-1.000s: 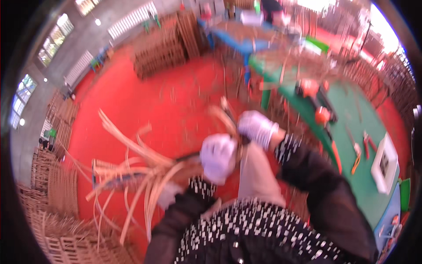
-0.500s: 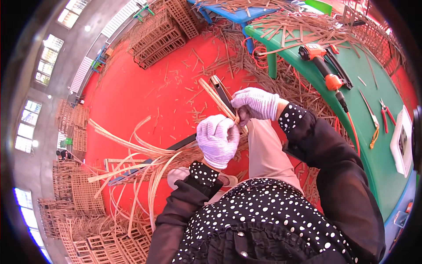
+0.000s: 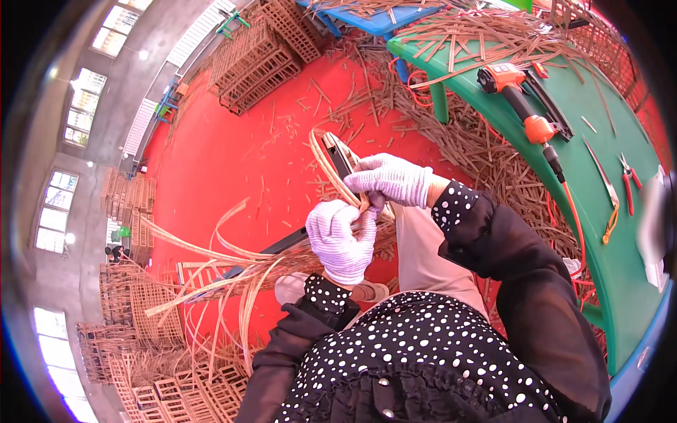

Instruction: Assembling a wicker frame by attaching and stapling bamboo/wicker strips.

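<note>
My gloved left hand (image 3: 342, 240) is closed, its fingertips pinching the lower part of a tan strip bundle. Just above it, my gloved right hand (image 3: 391, 180) is closed on the same flat tan strips (image 3: 324, 161), thumb and fingers pressed together. Around the end of a dark bar (image 3: 339, 159) the strips curve in a loop. My fingers hide where the strips meet the bar's lower part. More long tan strips (image 3: 248, 285) fan out left of my left hand, over a long dark beam (image 3: 285, 240) whose near part is covered by woven strips.
On the green table (image 3: 585, 190) at right lie an orange nail gun (image 3: 518, 99) with a hose, scissors (image 3: 599, 173), red-handled pliers (image 3: 627, 187) and a pile of brown strips (image 3: 486, 42). Stacked woven frames (image 3: 257, 60) stand far off; scraps (image 3: 465, 151) litter the red floor.
Both hands have shifted slightly left. The strip ends, straight beside the bar before, now curve round its end in a loop.
</note>
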A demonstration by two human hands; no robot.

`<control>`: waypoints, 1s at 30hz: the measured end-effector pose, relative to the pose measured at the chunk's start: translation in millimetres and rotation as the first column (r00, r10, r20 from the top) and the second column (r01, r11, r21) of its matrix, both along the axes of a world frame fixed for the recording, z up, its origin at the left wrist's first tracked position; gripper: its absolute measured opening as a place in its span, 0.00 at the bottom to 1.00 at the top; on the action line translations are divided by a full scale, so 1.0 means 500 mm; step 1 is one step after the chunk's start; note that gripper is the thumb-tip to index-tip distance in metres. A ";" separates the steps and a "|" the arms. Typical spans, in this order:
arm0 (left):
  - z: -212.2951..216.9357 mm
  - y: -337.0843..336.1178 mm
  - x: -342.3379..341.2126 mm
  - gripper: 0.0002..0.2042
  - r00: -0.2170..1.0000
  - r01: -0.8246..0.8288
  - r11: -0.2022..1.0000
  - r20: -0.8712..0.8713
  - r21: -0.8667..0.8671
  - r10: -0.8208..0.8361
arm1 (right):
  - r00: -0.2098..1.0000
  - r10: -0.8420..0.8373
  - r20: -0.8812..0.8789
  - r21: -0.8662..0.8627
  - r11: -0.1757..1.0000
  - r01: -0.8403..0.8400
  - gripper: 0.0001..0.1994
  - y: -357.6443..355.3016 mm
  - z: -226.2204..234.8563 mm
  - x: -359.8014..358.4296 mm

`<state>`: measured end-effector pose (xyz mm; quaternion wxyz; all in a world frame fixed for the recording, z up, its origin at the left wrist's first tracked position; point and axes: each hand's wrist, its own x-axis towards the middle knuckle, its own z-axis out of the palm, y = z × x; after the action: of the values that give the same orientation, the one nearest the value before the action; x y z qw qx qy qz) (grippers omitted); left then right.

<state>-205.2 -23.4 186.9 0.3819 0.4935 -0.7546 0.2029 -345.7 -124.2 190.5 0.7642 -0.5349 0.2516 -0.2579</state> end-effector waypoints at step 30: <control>0.118 -0.041 0.038 0.13 0.932 0.292 0.730 -0.354 0.618 -0.073 | 0.868 -0.482 0.118 -0.241 0.834 0.496 0.10 0.081 -0.001 -0.058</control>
<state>-186.2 -43.8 246.0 0.3125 0.5441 -0.7537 -0.1955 -374.7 -83.5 189.9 0.6012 -0.5426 0.3234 -0.4895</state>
